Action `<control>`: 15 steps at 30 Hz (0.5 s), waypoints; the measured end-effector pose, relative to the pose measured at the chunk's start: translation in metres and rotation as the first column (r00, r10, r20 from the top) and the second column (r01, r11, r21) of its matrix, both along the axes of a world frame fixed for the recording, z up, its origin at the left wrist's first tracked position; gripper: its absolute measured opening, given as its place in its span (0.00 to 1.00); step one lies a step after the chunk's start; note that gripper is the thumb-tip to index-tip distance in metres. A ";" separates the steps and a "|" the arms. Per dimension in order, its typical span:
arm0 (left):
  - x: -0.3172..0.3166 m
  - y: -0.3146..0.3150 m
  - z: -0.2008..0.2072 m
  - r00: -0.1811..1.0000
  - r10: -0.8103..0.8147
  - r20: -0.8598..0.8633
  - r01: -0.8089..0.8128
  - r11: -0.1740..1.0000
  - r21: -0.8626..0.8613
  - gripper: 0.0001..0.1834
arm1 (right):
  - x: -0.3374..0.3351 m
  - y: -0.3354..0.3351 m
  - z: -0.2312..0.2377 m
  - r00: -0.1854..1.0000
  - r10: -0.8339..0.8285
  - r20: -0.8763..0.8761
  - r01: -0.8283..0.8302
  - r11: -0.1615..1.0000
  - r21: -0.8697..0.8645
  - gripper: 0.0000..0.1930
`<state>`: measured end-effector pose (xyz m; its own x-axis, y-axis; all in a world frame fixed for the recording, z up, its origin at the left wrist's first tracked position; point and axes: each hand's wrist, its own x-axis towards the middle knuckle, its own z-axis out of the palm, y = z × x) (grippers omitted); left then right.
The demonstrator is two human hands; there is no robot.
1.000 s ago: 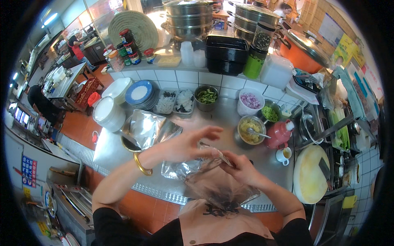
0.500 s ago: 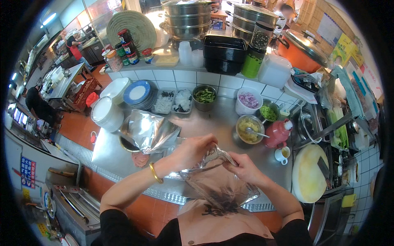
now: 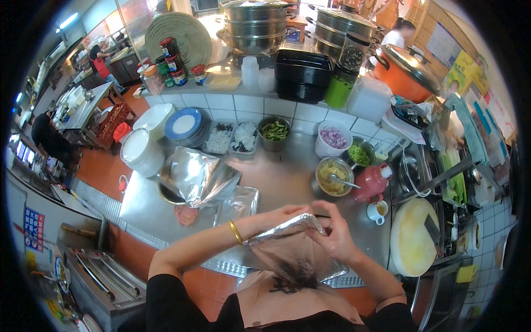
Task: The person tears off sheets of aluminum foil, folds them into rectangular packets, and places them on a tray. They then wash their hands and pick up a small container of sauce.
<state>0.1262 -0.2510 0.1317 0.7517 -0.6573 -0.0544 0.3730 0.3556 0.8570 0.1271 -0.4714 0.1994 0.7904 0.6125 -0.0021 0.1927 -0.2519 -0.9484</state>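
Observation:
In front of my body I hold a sheet of aluminium foil [image 3: 287, 228] whose far edge is folded into a crinkled band. My left hand [image 3: 287, 213] is at the band's far side, its fingers partly hidden by the foil. My right hand [image 3: 335, 239] pinches the band's right end between thumb and fingers, its index finger raised. Left of the hands lies a flat foil-covered piece [image 3: 241, 202] on the steel counter. Beyond it, another loose foil sheet [image 3: 198, 172] drapes over a metal bowl [image 3: 167, 193], with pinkish meat [image 3: 185, 216] beside it.
Along the back stand stacked plates [image 3: 183, 125], containers of cut vegetables [image 3: 275, 131] and a bowl of minced yellowish food with a spoon [image 3: 333, 182]. At right are a pink jug [image 3: 371, 182], a small white cup [image 3: 378, 212] and a round cutting board with a cleaver [image 3: 414, 238].
My hands have moved lower, the left one also rightward. The foil's upper edge now forms a flatter, straighter band. The flat foil-covered piece on the counter has come into clearer view.

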 end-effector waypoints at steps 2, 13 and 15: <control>-0.002 -0.003 -0.001 0.995 -0.094 -0.044 0.086 0.985 -0.147 0.18 | 0.001 -0.001 0.001 0.999 0.031 0.022 -0.031 0.999 0.009 0.31; 0.004 0.079 0.060 0.759 0.408 0.507 -0.620 0.691 0.372 0.10 | 0.032 -0.033 -0.024 0.997 -0.066 0.029 0.062 0.987 0.146 0.13; -0.020 0.076 0.066 0.664 0.598 0.448 -0.744 0.590 0.314 0.10 | 0.044 -0.042 -0.032 0.984 -0.179 -0.011 0.177 0.959 0.221 0.09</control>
